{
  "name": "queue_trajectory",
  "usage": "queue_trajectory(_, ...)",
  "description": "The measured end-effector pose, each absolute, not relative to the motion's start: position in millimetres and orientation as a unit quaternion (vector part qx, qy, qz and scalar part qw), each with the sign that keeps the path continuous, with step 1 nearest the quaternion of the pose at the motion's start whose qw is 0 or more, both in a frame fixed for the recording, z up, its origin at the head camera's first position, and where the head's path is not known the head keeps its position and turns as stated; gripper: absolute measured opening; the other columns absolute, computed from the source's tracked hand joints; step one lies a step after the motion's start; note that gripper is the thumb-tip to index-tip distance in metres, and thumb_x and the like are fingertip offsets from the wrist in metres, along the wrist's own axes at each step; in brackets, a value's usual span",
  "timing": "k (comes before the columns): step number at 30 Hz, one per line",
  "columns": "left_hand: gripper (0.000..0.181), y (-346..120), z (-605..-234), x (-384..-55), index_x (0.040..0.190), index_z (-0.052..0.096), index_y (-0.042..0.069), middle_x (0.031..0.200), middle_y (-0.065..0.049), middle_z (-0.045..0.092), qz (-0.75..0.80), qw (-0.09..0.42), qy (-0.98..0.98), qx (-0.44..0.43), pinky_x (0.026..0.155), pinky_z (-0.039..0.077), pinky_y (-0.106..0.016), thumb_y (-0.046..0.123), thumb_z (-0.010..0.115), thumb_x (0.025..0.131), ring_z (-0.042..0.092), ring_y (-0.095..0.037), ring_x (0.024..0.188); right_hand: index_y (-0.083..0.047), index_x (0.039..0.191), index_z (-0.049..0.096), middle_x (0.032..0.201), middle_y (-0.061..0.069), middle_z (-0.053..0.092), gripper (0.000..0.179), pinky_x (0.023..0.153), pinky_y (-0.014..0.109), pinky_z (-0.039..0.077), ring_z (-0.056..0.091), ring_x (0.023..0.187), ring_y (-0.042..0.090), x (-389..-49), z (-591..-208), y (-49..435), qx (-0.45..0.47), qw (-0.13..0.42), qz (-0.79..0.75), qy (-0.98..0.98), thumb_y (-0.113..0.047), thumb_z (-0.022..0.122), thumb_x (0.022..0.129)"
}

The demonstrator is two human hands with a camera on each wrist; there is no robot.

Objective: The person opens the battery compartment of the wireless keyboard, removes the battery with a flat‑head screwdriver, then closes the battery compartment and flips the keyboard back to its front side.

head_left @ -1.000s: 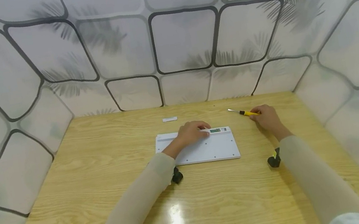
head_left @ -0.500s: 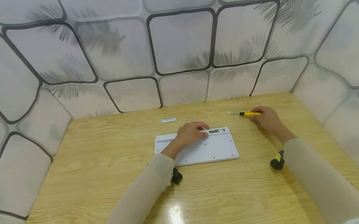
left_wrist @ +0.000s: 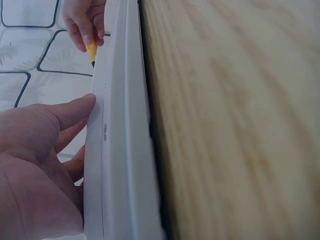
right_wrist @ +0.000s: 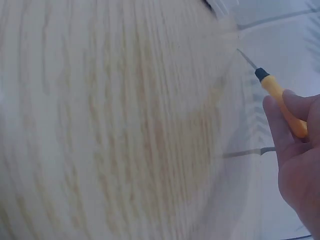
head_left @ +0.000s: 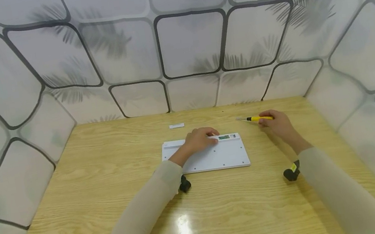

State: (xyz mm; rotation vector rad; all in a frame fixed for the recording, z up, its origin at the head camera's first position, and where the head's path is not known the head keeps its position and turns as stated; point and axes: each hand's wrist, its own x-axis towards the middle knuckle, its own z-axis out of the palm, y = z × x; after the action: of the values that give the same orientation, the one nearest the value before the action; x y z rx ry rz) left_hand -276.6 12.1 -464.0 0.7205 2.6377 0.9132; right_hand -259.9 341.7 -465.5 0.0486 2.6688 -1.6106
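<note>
A white keyboard (head_left: 215,157) lies face down on the wooden table, small dark screw spots across its back. Near its far right edge a battery compartment (head_left: 224,137) is uncovered, with green batteries showing. My left hand (head_left: 199,139) holds the keyboard's far edge just left of that compartment; in the left wrist view its thumb (left_wrist: 75,111) presses against the white casing. Off to the right, my right hand (head_left: 276,122) grips a flat-tipped screwdriver (right_wrist: 280,97) by its yellow handle. The screwdriver's metal shaft points left, over the table and apart from the keyboard.
A small white battery cover (head_left: 176,126) rests on the table (head_left: 117,161) behind the keyboard. Patterned wall panels (head_left: 194,42) border the table at the back and both sides. Black wrist cameras (head_left: 291,172) hang below both forearms.
My right hand has turned slightly, and the screwdriver has shifted a little left and now lies flatter across the view. The left hand and keyboard stay in place.
</note>
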Motion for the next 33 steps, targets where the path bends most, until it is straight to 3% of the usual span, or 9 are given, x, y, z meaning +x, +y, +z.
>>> queue_trajectory(4,0.032,12,-465,-277,0.13,0.068,0.028,0.131,0.001,0.067,0.316,0.13,0.906,0.25,0.102,0.042,-0.046,0.035,0.066,0.098,0.062,-0.021,0.12,0.012,0.139,0.048,0.134,0.03,0.053,0.044,0.09,0.029,0.056,0.068,0.089,0.0,-256,-456,335,0.01,0.009,-0.544,0.839,-0.012,0.056,0.104)
queue_trajectory(11,0.032,12,-465,-277,0.129,0.068,0.028,0.131,0.002,0.068,0.316,0.128,0.906,0.252,0.1,0.043,-0.045,0.035,0.067,0.098,0.062,-0.021,0.12,0.013,0.14,0.046,0.125,0.021,0.056,0.046,0.097,0.038,0.053,0.068,0.095,0.002,-254,-451,329,-0.004,-0.016,-0.565,0.825,-0.015,0.056,0.104)
queue_trajectory(20,0.032,12,-464,-276,0.128,0.068,0.029,0.129,0.002,0.069,0.311,0.123,0.908,0.253,0.098,0.045,-0.043,0.035,0.067,0.097,0.063,-0.02,0.117,0.007,0.139,0.05,0.105,0.0,0.063,0.044,0.085,0.024,0.057,0.069,0.088,0.001,-255,-442,319,-0.016,-0.056,-0.582,0.811,-0.016,0.058,0.103)
queue_trajectory(24,0.032,11,-464,-276,0.129,0.068,0.028,0.129,0.002,0.068,0.316,0.125,0.905,0.256,0.099,0.044,-0.044,0.034,0.067,0.097,0.063,-0.021,0.118,0.004,0.141,0.05,0.113,0.01,0.064,0.044,0.08,0.02,0.057,0.068,0.092,0.005,-253,-437,311,-0.028,-0.068,-0.567,0.82,-0.018,0.057,0.103)
queue_trajectory(27,0.032,11,-464,-275,0.129,0.068,0.027,0.13,0.001,0.068,0.322,0.125,0.903,0.256,0.101,0.042,-0.045,0.033,0.067,0.098,0.062,-0.021,0.119,0.001,0.143,0.05,0.122,0.02,0.061,0.045,0.081,0.024,0.058,0.068,0.094,0.006,-251,-432,305,-0.034,-0.074,-0.55,0.831,-0.02,0.057,0.104)
queue_trajectory(33,0.032,11,-463,-275,0.129,0.068,0.026,0.129,0.0,0.068,0.325,0.122,0.903,0.255,0.102,0.042,-0.046,0.033,0.067,0.098,0.062,-0.021,0.119,0.0,0.142,0.051,0.122,0.019,0.059,0.042,0.081,0.029,0.059,0.068,0.089,0.0,-249,-425,295,-0.051,-0.078,-0.554,0.827,-0.016,0.058,0.103)
